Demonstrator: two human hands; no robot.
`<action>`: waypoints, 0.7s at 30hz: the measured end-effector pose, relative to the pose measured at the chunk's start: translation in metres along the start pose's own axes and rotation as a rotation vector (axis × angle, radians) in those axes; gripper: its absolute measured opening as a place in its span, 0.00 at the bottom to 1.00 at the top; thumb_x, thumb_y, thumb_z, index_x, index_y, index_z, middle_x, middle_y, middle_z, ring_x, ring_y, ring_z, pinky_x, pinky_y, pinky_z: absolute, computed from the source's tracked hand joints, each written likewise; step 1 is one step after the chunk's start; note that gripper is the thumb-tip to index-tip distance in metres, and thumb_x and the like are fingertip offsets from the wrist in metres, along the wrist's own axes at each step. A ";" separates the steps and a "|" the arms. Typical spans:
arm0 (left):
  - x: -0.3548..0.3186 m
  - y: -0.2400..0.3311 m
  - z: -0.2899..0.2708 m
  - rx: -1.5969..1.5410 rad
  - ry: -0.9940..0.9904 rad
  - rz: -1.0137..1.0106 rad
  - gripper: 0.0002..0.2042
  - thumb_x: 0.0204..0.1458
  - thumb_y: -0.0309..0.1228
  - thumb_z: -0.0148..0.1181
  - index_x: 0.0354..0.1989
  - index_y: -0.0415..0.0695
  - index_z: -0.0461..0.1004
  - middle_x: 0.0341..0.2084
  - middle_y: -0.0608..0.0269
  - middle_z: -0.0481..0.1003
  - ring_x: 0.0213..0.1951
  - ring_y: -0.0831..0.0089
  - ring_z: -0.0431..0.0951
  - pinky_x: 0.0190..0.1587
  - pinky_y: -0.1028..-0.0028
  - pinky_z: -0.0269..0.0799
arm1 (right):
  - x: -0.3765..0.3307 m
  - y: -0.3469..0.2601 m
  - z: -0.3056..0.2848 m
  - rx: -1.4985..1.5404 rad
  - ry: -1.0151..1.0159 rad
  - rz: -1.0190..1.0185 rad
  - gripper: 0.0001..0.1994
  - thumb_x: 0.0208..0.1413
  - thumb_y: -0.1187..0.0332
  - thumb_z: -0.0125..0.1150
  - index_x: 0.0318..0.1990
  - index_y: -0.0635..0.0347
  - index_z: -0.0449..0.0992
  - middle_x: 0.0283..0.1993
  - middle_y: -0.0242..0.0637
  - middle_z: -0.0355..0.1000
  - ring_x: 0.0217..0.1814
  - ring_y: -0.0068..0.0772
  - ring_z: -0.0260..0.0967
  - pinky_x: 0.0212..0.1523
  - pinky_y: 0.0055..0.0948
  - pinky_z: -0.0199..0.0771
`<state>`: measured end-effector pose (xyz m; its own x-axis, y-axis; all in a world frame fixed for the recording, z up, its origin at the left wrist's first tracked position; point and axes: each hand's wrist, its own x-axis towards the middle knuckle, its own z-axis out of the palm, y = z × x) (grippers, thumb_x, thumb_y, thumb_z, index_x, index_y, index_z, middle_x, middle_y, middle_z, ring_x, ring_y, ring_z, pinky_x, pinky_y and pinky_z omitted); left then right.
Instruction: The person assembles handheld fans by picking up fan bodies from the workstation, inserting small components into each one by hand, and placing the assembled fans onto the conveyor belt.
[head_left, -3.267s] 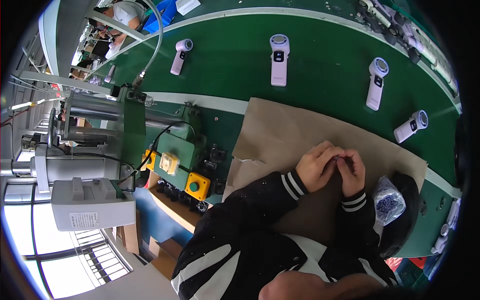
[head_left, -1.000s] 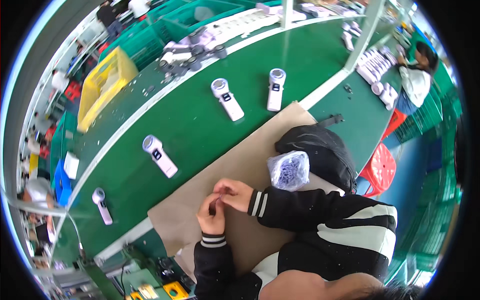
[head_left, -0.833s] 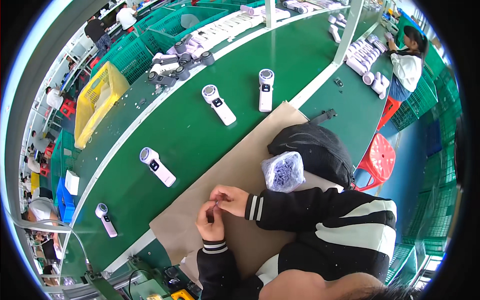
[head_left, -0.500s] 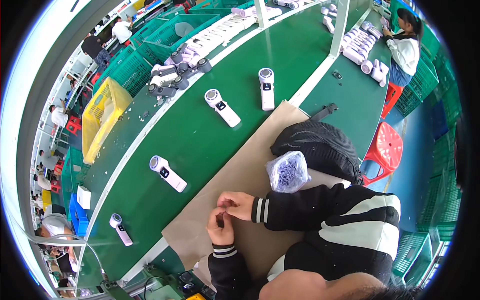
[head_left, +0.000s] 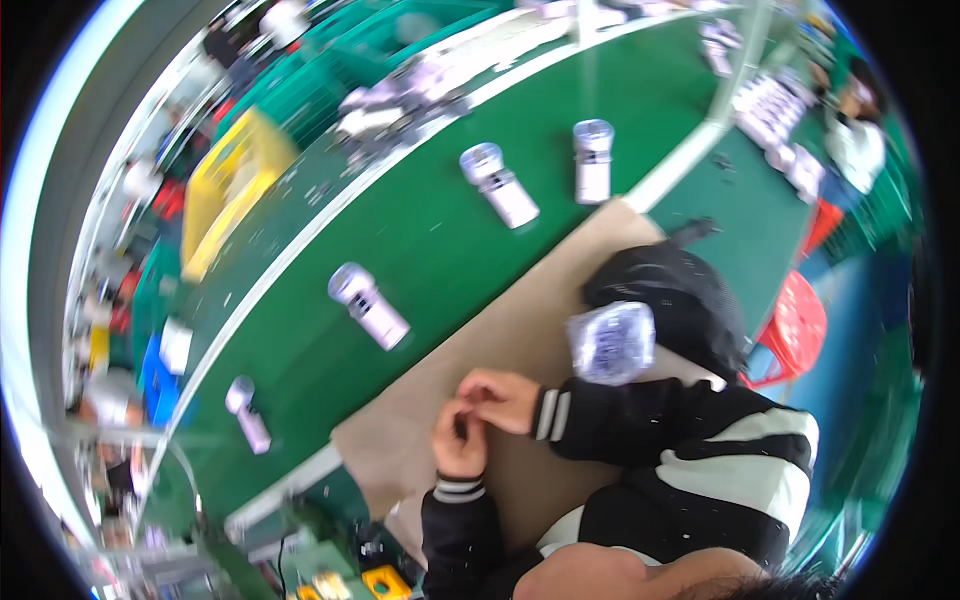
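Observation:
My left hand [head_left: 460, 442] and my right hand [head_left: 506, 400] meet fingertip to fingertip over the brown cardboard sheet [head_left: 395, 430]. Both are closed in a pinch; whatever lies between the fingers is too small and blurred to name. Beyond my right forearm a clear plastic bag [head_left: 612, 342] of small purple pieces rests beside a black mesh backpack [head_left: 665, 295]. Several pale pink handheld fans with round heads lie spaced out on the green belt, the closest to my hands being one fan [head_left: 372, 310].
A white rail [head_left: 290, 255] borders the belt's far side, with a yellow crate [head_left: 235, 190] and a heap of fan parts [head_left: 400, 105] beyond. At right are a red stool [head_left: 795, 325] and a seated co-worker [head_left: 855, 150]. Green machine parts [head_left: 335, 565] stand at lower left.
The whole view has swung and blurred, so the fans, bag and backpack appear farther right. My hands stay together, fingers still pinched.

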<state>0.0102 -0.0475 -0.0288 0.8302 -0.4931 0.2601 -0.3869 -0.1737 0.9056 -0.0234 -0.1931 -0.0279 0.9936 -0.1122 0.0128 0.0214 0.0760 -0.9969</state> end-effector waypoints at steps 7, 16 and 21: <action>0.019 0.019 0.021 -0.091 -0.054 -0.021 0.12 0.44 0.15 0.52 0.37 0.42 0.69 0.31 0.62 0.72 0.29 0.71 0.69 0.33 0.76 0.66 | -0.007 -0.009 -0.035 0.124 -0.031 0.028 0.15 0.47 0.81 0.49 0.44 0.62 0.71 0.36 0.33 0.68 0.34 0.22 0.60 0.37 0.18 0.63; 0.015 0.024 0.004 -0.055 0.061 0.042 0.10 0.42 0.16 0.54 0.32 0.43 0.68 0.31 0.60 0.71 0.28 0.64 0.68 0.32 0.72 0.65 | -0.001 -0.006 -0.027 0.035 -0.159 0.037 0.15 0.50 0.81 0.47 0.46 0.63 0.69 0.40 0.35 0.68 0.37 0.24 0.60 0.42 0.19 0.62; 0.012 0.025 0.000 0.023 0.067 0.063 0.09 0.42 0.17 0.55 0.33 0.42 0.68 0.32 0.59 0.71 0.29 0.60 0.69 0.34 0.69 0.65 | -0.002 -0.012 -0.026 -0.010 -0.182 0.035 0.13 0.53 0.78 0.47 0.47 0.63 0.69 0.41 0.36 0.68 0.39 0.25 0.62 0.44 0.21 0.62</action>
<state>0.0106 -0.0579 -0.0028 0.8289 -0.4454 0.3385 -0.4473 -0.1642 0.8792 -0.0289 -0.2191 -0.0175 0.9974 0.0715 -0.0085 -0.0133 0.0670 -0.9977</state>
